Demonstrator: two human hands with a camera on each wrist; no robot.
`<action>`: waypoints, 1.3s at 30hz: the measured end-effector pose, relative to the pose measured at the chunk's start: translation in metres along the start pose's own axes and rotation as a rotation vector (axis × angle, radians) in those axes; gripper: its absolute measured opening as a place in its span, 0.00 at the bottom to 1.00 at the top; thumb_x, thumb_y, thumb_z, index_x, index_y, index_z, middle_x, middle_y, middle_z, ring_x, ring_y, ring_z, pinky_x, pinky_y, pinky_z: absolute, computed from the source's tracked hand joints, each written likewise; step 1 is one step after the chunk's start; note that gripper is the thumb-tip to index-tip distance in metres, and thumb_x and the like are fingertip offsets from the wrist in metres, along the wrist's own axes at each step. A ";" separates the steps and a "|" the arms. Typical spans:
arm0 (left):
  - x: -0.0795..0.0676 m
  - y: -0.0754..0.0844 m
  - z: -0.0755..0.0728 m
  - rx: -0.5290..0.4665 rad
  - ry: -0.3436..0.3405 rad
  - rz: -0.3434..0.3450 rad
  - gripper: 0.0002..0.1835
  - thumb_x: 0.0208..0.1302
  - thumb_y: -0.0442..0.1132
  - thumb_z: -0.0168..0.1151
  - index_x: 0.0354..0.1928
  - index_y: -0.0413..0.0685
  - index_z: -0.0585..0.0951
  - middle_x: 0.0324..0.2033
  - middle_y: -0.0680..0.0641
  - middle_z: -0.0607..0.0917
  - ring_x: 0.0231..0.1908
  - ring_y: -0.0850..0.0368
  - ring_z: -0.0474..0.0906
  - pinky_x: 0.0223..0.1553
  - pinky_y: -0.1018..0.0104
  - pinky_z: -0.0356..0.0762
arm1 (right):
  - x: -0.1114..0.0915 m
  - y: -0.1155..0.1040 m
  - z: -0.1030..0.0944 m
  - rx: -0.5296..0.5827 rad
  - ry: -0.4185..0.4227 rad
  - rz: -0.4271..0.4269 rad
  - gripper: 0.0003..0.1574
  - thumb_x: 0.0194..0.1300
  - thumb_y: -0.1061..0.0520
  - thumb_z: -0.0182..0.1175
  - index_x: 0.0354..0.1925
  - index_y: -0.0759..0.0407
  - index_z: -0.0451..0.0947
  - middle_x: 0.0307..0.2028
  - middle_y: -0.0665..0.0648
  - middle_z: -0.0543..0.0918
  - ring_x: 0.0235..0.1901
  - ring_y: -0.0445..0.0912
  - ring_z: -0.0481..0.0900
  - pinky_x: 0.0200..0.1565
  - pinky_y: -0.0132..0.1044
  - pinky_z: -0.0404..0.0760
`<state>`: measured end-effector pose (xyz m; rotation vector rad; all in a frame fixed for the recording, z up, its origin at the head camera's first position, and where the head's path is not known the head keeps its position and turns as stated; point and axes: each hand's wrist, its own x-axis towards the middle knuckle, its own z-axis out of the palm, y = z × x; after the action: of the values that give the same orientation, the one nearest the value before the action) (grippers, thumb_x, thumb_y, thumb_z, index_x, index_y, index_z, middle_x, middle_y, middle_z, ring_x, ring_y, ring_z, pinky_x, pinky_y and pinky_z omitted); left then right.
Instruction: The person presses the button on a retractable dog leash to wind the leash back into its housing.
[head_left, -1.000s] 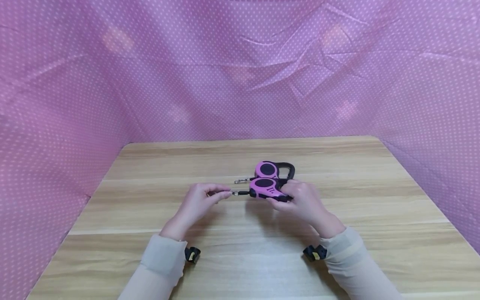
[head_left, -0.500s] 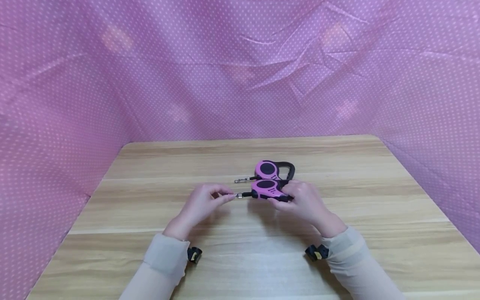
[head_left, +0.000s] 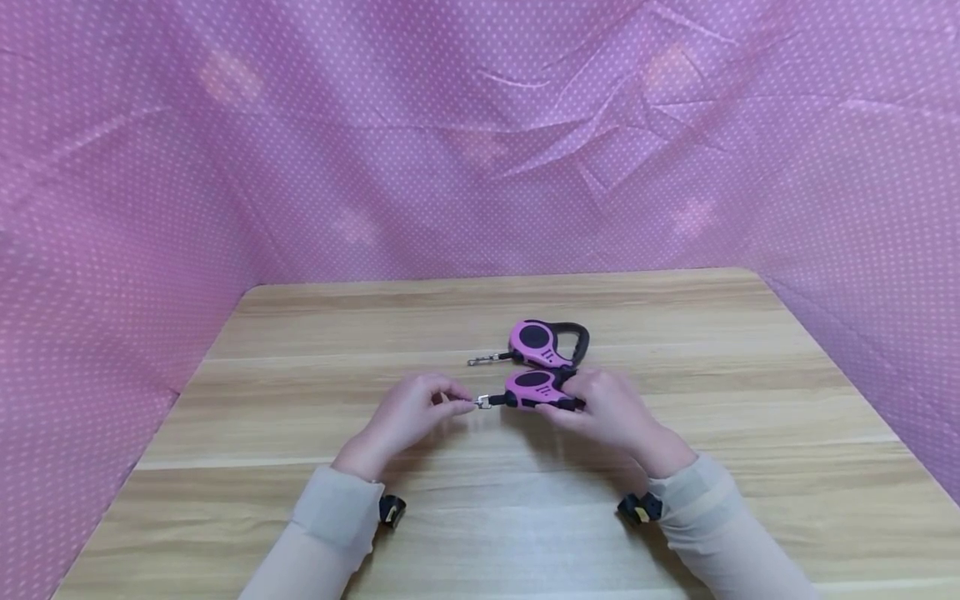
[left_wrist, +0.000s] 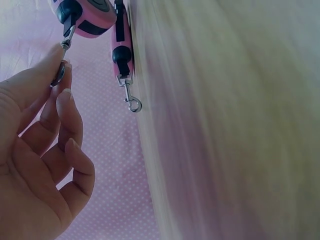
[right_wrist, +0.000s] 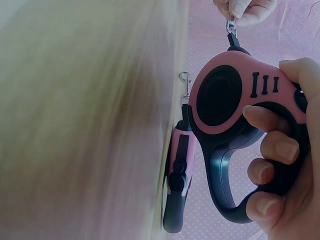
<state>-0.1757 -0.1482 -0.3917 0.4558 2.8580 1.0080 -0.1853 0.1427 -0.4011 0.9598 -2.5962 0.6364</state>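
Two pink-and-black retractable dog leashes are in view. My right hand (head_left: 615, 417) grips the black handle of the nearer leash (head_left: 528, 392), its fingers curled through the loop and the thumb along the casing in the right wrist view. This leash is held up off the table, its flat side with a black oval showing. Between thumb and fingertips, my left hand (head_left: 412, 421) pinches the metal snap hook (left_wrist: 59, 74) at the end of its short black strap. Just beyond lies the second leash (head_left: 534, 336), flat on the table, with its own snap hook (left_wrist: 131, 97) pointing left.
The wood-grain table (head_left: 337, 325) carries the second leash close behind my hands. A pink polka-dot cloth (head_left: 450, 200) hangs behind and along both sides. A small black camera (head_left: 392, 510) sits at each wrist.
Both hands have moved the held leash slightly toward me, away from the second leash. My left hand has shifted a little to the right. The leash on the table has stayed put.
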 end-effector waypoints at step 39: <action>-0.004 -0.010 0.005 0.080 -0.103 -0.003 0.06 0.60 0.41 0.70 0.39 0.56 0.88 0.34 0.57 0.87 0.35 0.64 0.80 0.45 0.60 0.78 | -0.011 0.000 0.008 -0.044 -0.390 0.115 0.24 0.48 0.31 0.72 0.21 0.42 0.75 0.25 0.40 0.72 0.29 0.38 0.66 0.30 0.30 0.66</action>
<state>-0.1736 -0.1537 -0.4024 0.4946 2.8134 0.8466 -0.1785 0.1442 -0.4126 1.0124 -3.0108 0.4518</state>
